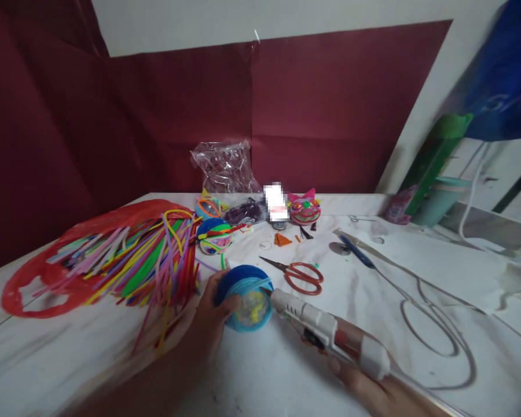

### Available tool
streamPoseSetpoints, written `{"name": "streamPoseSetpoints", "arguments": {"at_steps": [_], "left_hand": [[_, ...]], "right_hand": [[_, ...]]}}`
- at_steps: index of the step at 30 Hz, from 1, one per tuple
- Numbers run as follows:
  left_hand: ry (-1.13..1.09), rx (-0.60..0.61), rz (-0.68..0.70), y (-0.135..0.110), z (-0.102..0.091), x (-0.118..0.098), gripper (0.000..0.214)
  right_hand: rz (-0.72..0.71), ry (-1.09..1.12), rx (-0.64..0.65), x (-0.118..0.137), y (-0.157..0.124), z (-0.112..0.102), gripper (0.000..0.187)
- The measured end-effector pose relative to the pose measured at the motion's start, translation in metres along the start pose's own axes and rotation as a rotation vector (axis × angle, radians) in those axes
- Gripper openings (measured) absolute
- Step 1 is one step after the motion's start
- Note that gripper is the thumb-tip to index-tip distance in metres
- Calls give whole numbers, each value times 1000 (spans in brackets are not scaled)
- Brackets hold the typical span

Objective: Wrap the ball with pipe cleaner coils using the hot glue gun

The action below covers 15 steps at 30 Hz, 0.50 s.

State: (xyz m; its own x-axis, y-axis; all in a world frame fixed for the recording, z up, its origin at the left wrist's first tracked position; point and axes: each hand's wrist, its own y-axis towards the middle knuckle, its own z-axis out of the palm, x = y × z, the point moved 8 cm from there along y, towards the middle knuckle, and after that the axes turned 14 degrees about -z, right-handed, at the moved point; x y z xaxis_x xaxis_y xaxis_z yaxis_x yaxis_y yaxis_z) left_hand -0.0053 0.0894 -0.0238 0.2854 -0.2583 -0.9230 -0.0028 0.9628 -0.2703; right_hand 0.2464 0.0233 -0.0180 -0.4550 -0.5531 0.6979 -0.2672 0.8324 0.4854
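My left hand (215, 315) is wrapped round a ball (243, 298) covered partly in dark and light blue pipe cleaner, with a clear patch showing yellow bits inside. In my right hand (356, 370) is a white glue gun (316, 324), its nozzle close to the ball's right side; whether it touches I cannot tell. Orange-handled scissors (301, 278) lie just beyond the ball. Behind it sits another decorated ball (215, 236) with a blue top.
Many coloured pipe cleaners (143, 260) lie on a red plastic bag (15, 295) at left. A pink cat-eared ball (304, 207), a crumpled clear bag (226, 165) and a blurred phone-like object (276, 202) stand at the back. Cables (417, 289) and a blue-handled tool (356, 252) lie right.
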Motion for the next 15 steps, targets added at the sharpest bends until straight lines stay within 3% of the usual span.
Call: {"name": "streamPoseSetpoints", "arguments": {"at_steps": [9, 15], "left_hand": [[65, -17, 20, -2, 2, -1, 55], [107, -8, 20, -2, 4, -2, 58]], "right_hand": [[3, 22, 129, -3, -1, -7, 38], [-17, 0, 173, 26, 15, -3, 24]]}}
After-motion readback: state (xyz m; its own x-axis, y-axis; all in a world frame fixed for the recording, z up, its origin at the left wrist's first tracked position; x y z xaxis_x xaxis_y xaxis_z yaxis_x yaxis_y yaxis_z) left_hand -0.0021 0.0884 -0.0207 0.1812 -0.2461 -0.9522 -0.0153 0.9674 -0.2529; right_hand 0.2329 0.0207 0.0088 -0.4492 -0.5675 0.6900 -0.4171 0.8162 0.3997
